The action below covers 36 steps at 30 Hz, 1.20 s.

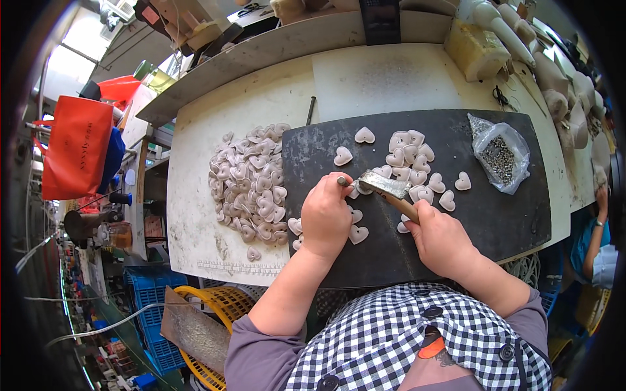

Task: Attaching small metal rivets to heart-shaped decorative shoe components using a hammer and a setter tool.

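My right hand grips the wooden handle of a hammer, whose metal head hovers over a pale heart-shaped piece on the black mat. My left hand is closed around a small metal punch, held upright on that piece beside the hammer head. Several more heart pieces lie scattered on the mat around both hands. A large heap of the same hearts rests on the white board to the left.
A clear plastic bag of small metal parts lies at the mat's right end. A dark rod lies on the white board. Yellow and blue baskets stand below the bench. Another person's arm is at the far right.
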{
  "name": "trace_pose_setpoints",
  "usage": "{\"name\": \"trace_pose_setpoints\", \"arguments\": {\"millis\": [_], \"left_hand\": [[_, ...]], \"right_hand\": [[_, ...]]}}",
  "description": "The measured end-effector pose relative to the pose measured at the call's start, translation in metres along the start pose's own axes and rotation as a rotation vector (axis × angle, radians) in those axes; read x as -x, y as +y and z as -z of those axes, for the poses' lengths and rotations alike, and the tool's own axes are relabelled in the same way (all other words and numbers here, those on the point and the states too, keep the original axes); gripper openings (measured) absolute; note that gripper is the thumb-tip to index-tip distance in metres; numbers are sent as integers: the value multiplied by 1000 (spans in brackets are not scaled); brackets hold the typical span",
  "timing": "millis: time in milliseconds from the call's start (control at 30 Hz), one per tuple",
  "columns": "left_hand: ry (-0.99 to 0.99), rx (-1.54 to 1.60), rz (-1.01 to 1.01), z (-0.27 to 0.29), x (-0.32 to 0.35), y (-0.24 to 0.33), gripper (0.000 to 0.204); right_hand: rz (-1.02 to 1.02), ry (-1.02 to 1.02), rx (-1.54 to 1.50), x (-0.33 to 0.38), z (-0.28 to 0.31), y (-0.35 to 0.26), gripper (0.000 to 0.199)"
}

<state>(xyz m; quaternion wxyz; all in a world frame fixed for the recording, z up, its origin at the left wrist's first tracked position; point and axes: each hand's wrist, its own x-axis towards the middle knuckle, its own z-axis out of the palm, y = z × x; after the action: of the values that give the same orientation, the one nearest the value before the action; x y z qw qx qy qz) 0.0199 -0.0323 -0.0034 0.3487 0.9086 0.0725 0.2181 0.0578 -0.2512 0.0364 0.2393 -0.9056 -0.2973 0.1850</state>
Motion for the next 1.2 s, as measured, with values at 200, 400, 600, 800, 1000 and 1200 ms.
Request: {"name": "trace_pose_setpoints", "arguments": {"millis": [200, 400, 600, 800, 1000, 1200], "left_hand": [[74, 360, 242, -3, -2, 2, 16], [14, 69, -28, -3, -5, -5, 13], [71, -159, -199, -10, -6, 4, 10], [58, -112, -139, -5, 3, -3, 6], [73, 380, 307, 3, -2, 1, 13], [60, 252, 181, 17, -9, -8, 11]], "right_hand": [[-18, -8, -13, 0, 0, 0, 23], [-4, 28, -34, 0, 1, 0, 21], [359, 343, -243, 5, 12, 11, 27], [321, 308, -184, -2, 21, -6, 25], [194, 182, -67, -5, 12, -3, 22], [142, 196, -143, -11, 10, 3, 20]]}}
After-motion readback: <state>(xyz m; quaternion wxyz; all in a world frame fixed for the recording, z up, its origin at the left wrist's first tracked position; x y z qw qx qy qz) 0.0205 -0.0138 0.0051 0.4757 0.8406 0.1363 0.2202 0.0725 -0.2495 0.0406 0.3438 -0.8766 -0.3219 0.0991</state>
